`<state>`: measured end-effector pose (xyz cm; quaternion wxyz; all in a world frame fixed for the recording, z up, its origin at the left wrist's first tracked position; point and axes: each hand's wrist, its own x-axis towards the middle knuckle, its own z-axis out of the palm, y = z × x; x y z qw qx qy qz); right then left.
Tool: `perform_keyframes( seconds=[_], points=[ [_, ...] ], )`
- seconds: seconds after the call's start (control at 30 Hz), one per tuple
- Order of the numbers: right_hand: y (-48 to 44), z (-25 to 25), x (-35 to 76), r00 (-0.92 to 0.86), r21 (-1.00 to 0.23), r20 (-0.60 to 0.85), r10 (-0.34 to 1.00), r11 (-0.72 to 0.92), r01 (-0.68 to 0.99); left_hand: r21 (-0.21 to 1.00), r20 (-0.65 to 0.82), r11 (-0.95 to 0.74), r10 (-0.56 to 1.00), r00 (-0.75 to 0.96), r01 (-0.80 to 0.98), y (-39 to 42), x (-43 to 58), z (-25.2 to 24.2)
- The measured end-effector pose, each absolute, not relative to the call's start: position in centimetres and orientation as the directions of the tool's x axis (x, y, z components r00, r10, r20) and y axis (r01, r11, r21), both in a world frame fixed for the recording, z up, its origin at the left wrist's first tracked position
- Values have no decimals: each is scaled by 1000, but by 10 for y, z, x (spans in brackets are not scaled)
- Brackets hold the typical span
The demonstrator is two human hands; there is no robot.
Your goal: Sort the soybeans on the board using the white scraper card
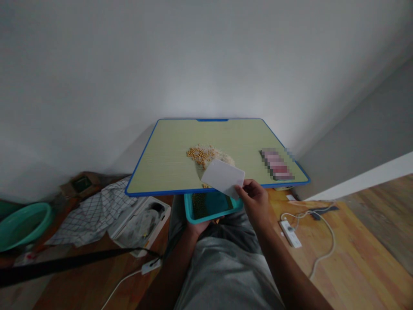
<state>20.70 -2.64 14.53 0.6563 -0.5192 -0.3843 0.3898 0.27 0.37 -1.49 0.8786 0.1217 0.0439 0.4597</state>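
My right hand pinches a corner of a thin white plastic sheet, like a flat scraper, tilted over the table's front edge. Behind it on the table lies a pile of yellow grains, soybeans or corn, alongside pale rice-like grains. Part of the pile is hidden by the scraper. My left hand supports a turquoise tray from beneath, just under the table edge; most of its fingers are hidden. Small dark green beans lie in the tray, mostly toward its left side.
A pixelated, phone-like object rests on the table's right side. On the floor are power strips with white cables, an open white box, a checked cloth and a green basin. A wall stands behind the table.
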Motion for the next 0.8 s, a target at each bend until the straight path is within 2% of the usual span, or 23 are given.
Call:
perform_keyframes(
  seconds=[0.37,0.53,0.8],
  points=[
    [-27,145,215,381,-980,89,920,150,-134,310,109,538,799,592,-784,3,3,-14],
    [-27,145,215,382,-977,80,921,149,-153,284,152,540,790,593,-792,4,3,-14],
    [-24,150,199,333,-983,127,934,163,-80,285,141,546,789,598,-788,5,1,-12]
  ],
)
